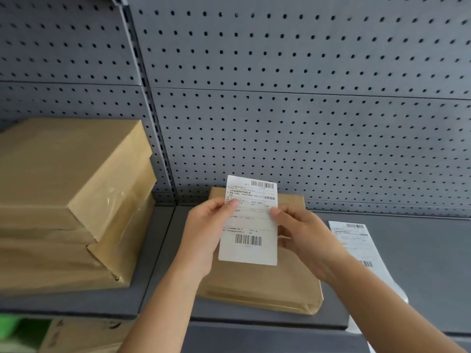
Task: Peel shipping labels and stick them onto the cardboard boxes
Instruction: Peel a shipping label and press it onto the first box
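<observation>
A white shipping label (249,225) with two barcodes is held upright above a flat brown cardboard box (262,284) that lies on the grey shelf. My left hand (204,233) pinches the label's left edge with its thumb on the front. My right hand (300,235) pinches the right edge the same way. A strip of further labels (353,240) lies on the shelf to the right of the box, partly hidden by my right forearm.
A stack of brown boxes (68,200) stands at the left of the grey shelf (413,263). A grey pegboard wall (305,98) rises behind. More boxes (84,335) and something green (10,329) sit on a lower level.
</observation>
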